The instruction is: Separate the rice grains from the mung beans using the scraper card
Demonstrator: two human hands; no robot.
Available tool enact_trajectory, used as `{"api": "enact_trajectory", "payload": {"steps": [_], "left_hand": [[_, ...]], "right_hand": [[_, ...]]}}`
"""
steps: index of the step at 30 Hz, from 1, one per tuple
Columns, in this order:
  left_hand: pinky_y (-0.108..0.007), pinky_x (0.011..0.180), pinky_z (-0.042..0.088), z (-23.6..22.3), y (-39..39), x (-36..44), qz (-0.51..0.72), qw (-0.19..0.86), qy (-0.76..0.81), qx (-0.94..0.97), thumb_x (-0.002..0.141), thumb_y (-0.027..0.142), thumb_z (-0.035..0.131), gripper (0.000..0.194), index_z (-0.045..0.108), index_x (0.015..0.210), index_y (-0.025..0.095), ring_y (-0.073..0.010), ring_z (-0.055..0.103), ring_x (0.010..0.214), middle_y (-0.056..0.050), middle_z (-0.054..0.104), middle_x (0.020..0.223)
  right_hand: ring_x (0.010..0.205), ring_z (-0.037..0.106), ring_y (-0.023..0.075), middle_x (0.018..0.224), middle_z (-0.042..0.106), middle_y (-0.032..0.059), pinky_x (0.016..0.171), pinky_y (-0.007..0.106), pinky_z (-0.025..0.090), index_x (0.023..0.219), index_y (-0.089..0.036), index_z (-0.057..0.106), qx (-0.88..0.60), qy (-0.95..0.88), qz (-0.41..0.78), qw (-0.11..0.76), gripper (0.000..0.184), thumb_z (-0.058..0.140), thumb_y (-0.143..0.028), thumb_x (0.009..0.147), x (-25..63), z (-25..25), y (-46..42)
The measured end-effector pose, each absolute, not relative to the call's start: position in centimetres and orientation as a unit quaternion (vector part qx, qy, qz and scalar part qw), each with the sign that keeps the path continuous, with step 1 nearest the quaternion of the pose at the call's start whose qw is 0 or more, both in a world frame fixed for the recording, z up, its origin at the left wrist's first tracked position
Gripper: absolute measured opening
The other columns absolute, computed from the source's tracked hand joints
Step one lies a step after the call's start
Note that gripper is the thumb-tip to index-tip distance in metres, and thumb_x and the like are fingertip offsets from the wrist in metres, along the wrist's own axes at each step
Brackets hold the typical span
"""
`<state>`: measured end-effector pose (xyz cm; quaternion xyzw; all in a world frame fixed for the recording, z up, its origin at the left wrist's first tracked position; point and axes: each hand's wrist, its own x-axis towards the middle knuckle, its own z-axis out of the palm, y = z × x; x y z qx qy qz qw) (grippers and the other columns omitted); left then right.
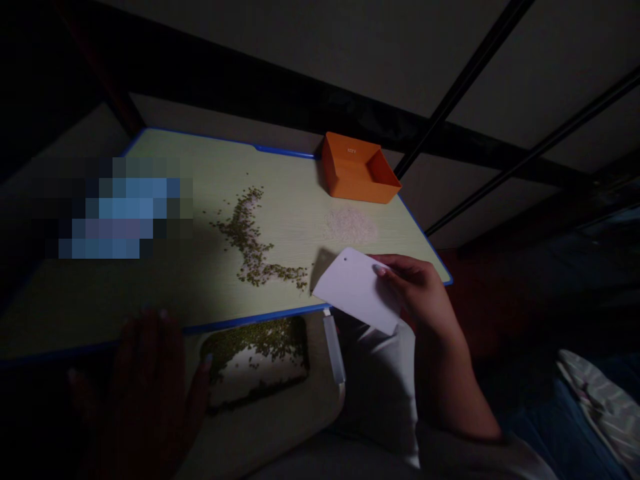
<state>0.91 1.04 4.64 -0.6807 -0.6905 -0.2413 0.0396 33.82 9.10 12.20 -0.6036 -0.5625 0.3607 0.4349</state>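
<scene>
In my right hand (407, 287) is a white card (357, 287) with a small hole near one corner, pinched between thumb and fingers. The card is tilted over the table's near edge, its left corner close to a trail of small green beans mixed with white grains (250, 240). Low in the shadow on the left, my left hand (153, 380) has its fingers stretched out at the table edge. Beside its thumb, below the tabletop, is a pale container (320, 400) holding many green beans (275, 337); whether the thumb touches it I cannot tell.
An open orange box (360, 180) stands at the table's back right, with a pile of white grains (353, 225) in front of it. The pale tabletop (295, 180) has a blue rim. A pixelated blue patch (120, 217) covers something at the left. Striped cloth (600, 387) lies lower right.
</scene>
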Motion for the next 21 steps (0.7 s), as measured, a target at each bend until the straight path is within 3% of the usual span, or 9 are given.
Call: {"api": "enact_trajectory", "payload": {"steps": [21], "left_hand": [[-0.071, 0.122, 0.005, 4.71, 0.95, 1.1, -0.237, 0.049, -0.691, -0.681, 0.09, 0.036, 0.038, 0.069, 0.005, 0.15, 0.023, -0.03, 0.018, 0.153, -0.02, 0.025, 0.162]], "right_hand": [[0.093, 0.072, 0.0227, 0.103, 0.079, 0.0062, 0.08, 0.038, 0.055, 0.099, -0.025, 0.079, -0.601, -0.583, 0.37, 0.403, 0.022, 0.069, -0.033, 0.081, 33.5, 12.5, 9.07]]}}
